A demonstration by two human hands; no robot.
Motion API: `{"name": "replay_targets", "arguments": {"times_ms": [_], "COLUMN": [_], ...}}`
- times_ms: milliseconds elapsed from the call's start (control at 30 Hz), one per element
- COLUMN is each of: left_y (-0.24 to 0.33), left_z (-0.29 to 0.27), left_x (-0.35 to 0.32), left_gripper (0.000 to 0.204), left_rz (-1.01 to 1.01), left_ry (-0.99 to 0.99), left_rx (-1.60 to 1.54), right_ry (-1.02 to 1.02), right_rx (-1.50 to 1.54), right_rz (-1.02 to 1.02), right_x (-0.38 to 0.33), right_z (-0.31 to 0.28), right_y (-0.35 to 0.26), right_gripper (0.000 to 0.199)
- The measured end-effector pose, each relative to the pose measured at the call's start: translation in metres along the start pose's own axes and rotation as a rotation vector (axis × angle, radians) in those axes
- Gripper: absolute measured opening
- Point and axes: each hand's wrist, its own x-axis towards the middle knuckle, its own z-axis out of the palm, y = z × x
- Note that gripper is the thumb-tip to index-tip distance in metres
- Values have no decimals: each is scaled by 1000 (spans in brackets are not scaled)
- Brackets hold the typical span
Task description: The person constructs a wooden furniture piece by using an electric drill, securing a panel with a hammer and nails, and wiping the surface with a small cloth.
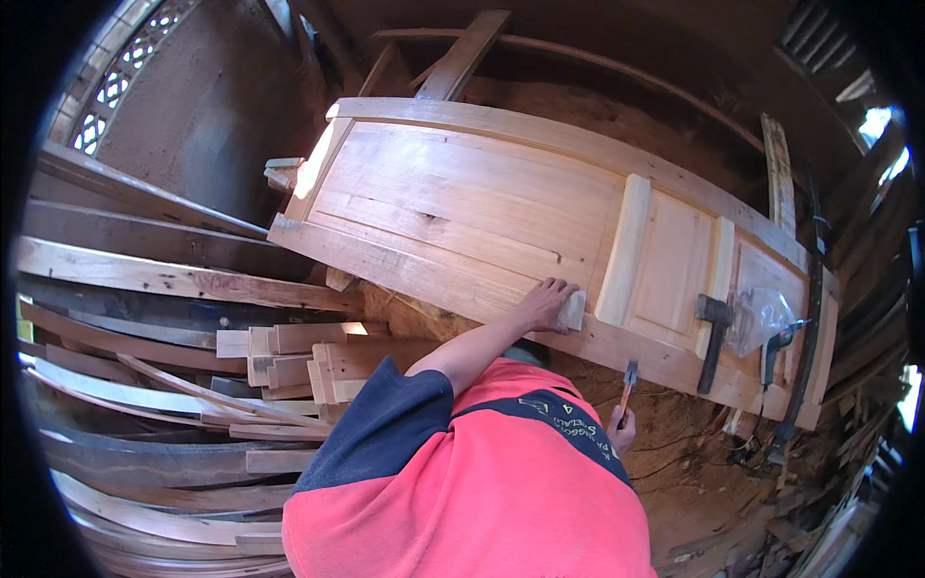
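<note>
A pale panelled wooden door lies flat across the space in front of me. My left hand rests at its near edge, with thumb and fingers around a small pale block. Lower and to the right, my right hand is closed on the orange handle of a slim metal-ended tool; the tool's exact kind is not clear. It points up toward the door's near edge. On the door's right part lies a hammer with a dark head and handle.
Beside the hammer are a clear plastic bag and a teal power drill. Long boards fill the left side, with shorter cut pieces stacked near my left elbow. A post stands beyond the door's far edge.
</note>
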Motion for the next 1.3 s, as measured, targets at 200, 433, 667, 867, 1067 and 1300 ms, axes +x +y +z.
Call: {"name": "replay_targets", "arguments": {"times_ms": [200, 433, 667, 867, 1067, 1300], "left_y": [-14, -126, -204, -254, -300, -317], "left_z": [-20, -58, -97, -135, -171, -173], "left_x": [-36, -114, -151, -134, -109, -83], "left_gripper": [100, 97, 98, 98, 95, 85], "left_rz": [-99, -542, -536, -551, -471, -460], "left_ry": [301, 524, 558, 509, 616, 586], "left_rx": [-40, 22, -3, -16, 17, 155], "right_ry": [-56, -209, -436, -576, -581, -705], "right_rx": [-98, -323, -381, -292, -198, -3], "right_rz": [-129, -214, -275, -271, -269, -48], "right_x": [41, 74, 73, 71, 69, 61], "right_z": [11, 72, 173, 245, 292, 294], "right_y": [-47, -108, -181, -231, -253, -263], "right_gripper": [46, 47, 48, 48, 49, 44]}}
